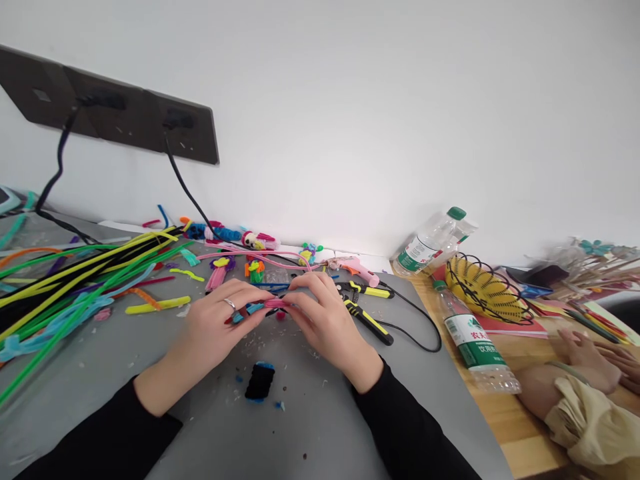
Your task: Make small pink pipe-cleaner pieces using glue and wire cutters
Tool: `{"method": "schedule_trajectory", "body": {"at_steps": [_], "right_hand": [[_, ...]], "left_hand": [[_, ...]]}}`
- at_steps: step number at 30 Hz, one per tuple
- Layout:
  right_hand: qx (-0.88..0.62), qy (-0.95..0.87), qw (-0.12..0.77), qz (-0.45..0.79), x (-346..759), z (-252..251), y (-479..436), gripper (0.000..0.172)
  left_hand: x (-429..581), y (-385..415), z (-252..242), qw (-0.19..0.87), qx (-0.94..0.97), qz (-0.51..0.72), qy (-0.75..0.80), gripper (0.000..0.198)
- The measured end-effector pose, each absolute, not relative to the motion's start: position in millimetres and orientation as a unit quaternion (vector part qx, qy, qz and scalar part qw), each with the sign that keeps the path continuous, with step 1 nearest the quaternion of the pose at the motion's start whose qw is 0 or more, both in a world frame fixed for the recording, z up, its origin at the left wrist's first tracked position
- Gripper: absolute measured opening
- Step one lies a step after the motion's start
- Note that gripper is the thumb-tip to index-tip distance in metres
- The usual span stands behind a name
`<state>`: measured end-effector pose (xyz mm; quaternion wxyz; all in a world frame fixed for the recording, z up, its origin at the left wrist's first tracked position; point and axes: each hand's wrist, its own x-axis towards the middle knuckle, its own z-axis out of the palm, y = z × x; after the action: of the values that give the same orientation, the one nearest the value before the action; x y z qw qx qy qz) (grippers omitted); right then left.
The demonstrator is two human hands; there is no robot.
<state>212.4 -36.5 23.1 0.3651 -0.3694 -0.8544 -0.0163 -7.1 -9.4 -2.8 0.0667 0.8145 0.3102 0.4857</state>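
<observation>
Both hands meet over the grey mat (210, 427), pinching a small bundle of pink pipe cleaner (274, 304) between the fingertips. My left hand (217, 323), with a ring on one finger, also has blue fuzzy pieces (245, 312) tucked in its fingers. My right hand (327, 323) has thumb and fingers closed on the pink end. Just below the hands lies a black fuzzy pad (260, 381) with blue edges. Yellow-and-black pliers (369, 321) rest right of my right hand, and behind it sits a pink glue gun (356, 268).
Loose pipe cleaners (75, 293) pile at left. Several finished fuzzy figures (255, 270) stand along the wall. At right are a standing bottle (420, 250), a lying bottle (477, 347), a yellow basket (483, 287) and another person's arm (545, 383). Black cords (183, 183) hang from wall sockets.
</observation>
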Motion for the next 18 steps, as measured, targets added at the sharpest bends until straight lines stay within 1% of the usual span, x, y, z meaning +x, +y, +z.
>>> {"method": "schedule_trajectory", "body": {"at_steps": [18], "right_hand": [[-0.374,-0.855,0.359,-0.007,212.6,23.7,-37.0,0.018]], "left_hand": [[-6.2,-9.8,-2.0,0.067,0.816,0.484,0.310,0.013]]}}
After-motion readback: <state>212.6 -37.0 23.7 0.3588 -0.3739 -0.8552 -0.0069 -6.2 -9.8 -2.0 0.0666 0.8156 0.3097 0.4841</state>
